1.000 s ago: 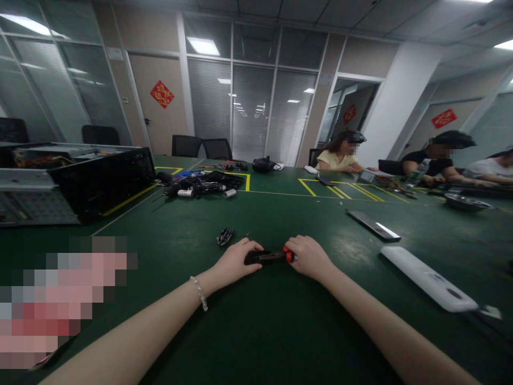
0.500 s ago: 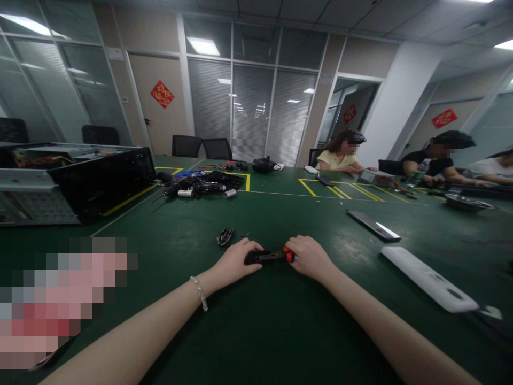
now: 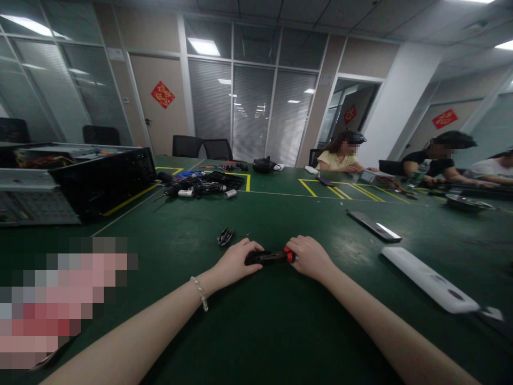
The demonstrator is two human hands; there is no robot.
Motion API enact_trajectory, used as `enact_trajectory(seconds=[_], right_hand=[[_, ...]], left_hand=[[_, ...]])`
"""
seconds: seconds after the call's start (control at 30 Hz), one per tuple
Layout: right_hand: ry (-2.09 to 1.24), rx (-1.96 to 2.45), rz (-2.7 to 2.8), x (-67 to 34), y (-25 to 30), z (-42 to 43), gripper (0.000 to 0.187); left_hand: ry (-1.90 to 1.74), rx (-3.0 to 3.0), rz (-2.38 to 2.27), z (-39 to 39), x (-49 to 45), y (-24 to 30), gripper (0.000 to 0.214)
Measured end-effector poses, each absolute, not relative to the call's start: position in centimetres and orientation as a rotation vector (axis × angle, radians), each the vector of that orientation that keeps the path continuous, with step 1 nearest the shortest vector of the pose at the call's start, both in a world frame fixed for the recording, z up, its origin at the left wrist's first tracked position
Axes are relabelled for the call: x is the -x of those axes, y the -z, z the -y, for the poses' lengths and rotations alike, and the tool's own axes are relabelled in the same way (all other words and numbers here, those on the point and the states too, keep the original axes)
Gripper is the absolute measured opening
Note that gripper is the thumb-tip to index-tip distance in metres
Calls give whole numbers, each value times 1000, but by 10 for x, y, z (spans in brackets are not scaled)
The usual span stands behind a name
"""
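In the middle of the green table [image 3: 256, 331], my right hand [image 3: 310, 259] is closed around the red handles of a pair of pliers [image 3: 276, 257]. Their dark metal jaws point left. At that end my left hand [image 3: 236, 263], with a beaded bracelet on the wrist, pinches a small black piece [image 3: 253, 258] between thumb and fingers. Whether this piece sits in the jaws or is part of the tool, I cannot tell. Just beyond my left hand lies a small dark bundle [image 3: 225, 237], with a thin stick-like item beside it.
An opened computer case [image 3: 104, 184] stands at the left. Behind is a pile of black cables and tools [image 3: 204, 184]. At right lie a phone [image 3: 372, 225], a white power strip [image 3: 430, 278] and a metal bowl [image 3: 468, 202]. Several people sit at the far right. A blurred patch covers the lower left.
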State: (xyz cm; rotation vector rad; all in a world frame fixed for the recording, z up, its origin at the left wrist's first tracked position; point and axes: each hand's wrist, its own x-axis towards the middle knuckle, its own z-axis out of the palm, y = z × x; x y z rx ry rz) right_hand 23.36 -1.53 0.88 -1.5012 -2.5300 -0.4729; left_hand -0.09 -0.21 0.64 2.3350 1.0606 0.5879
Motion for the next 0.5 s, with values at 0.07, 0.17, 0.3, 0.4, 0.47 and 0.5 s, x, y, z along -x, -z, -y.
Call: enact_trajectory(seconds=[0.07, 0.17, 0.3, 0.4, 0.47, 0.5], right_hand=[[470, 1506, 2530, -234, -8, 15, 15], [451, 1505, 2528, -233, -10, 16, 15], [428, 1508, 2529, -231, -14, 19, 14], [429, 1522, 2536, -230, -16, 19, 14], [437, 1519, 2537, -231, -16, 19, 14], [441, 1514, 2537, -231, -16, 18, 14]], left_hand=[[-586, -2342, -1063, 2, 1, -6, 32], [-592, -2342, -1071, 2, 1, -5, 32], [-590, -2322, -1061, 1, 1, -5, 32], [-584, -2324, -1067, 1, 1, -6, 32], [-583, -2325, -1064, 1, 1, -6, 32], [-584, -2327, -1060, 1, 1, -6, 32]])
